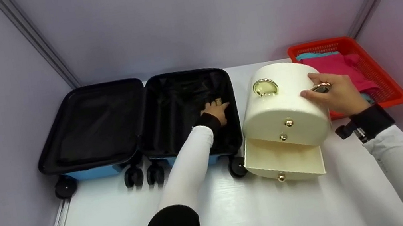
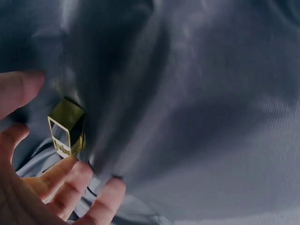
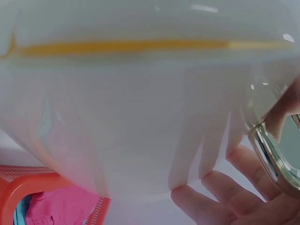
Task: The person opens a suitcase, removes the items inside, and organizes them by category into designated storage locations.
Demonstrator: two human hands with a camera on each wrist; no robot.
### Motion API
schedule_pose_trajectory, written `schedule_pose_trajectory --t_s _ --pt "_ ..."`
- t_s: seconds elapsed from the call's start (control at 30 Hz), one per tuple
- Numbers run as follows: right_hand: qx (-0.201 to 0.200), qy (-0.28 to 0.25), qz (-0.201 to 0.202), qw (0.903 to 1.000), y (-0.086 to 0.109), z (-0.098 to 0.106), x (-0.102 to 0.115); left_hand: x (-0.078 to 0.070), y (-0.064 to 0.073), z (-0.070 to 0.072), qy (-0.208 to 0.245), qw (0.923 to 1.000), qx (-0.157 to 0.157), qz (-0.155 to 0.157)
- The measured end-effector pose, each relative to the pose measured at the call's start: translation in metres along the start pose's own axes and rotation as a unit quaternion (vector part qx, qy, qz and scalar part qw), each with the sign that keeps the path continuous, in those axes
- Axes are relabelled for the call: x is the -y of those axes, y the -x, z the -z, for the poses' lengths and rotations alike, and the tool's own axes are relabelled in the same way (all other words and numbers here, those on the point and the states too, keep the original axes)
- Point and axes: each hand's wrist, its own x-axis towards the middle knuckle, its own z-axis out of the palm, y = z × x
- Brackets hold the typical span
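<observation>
My left hand (image 1: pixel 216 111) is inside the right half of the open suitcase (image 1: pixel 169 114), over its black lining. In the left wrist view, a small gold, box-shaped item (image 2: pixel 65 124) with dark panels lies on that lining. Its lower end is right at my spread fingertips, and my thumb is apart from it. My right hand (image 1: pixel 338 93) rests on a white drawer organizer (image 1: pixel 290 86), thumb and fingers extended on either side of its gold handle (image 1: pixel 321 88). In the right wrist view, fingertips (image 3: pixel 185 194) touch the organizer's glossy wall.
The organizer's bottom drawer (image 1: pixel 283 154) is pulled out towards me, with nothing seen inside. A red basket (image 1: pixel 385 75) of pink and blue cloth (image 1: pixel 333 65) stands behind my right hand. The suitcase's other half (image 1: pixel 94 126) lies flat on the left, wheels facing me.
</observation>
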Motion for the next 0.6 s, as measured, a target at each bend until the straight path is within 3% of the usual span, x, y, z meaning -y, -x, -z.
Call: schedule_pose_trajectory --t_s 0.13,0.37,0.6 --pt "-0.009 -0.005 0.001 1.0000 0.0009 0.0001 0.0002 0.0008 -0.0006 -0.0014 -0.001 1.0000 0.005 0.008" --pt "-0.005 0.001 0.008 1.0000 0.0004 -0.0004 0.0020 0.0060 -0.0051 -0.0072 -0.023 0.9985 0.041 0.027" --pt "-0.007 -0.001 0.009 0.9999 -0.0023 0.0000 0.0028 0.0049 -0.0025 -0.0061 -0.037 0.9981 0.024 0.043"
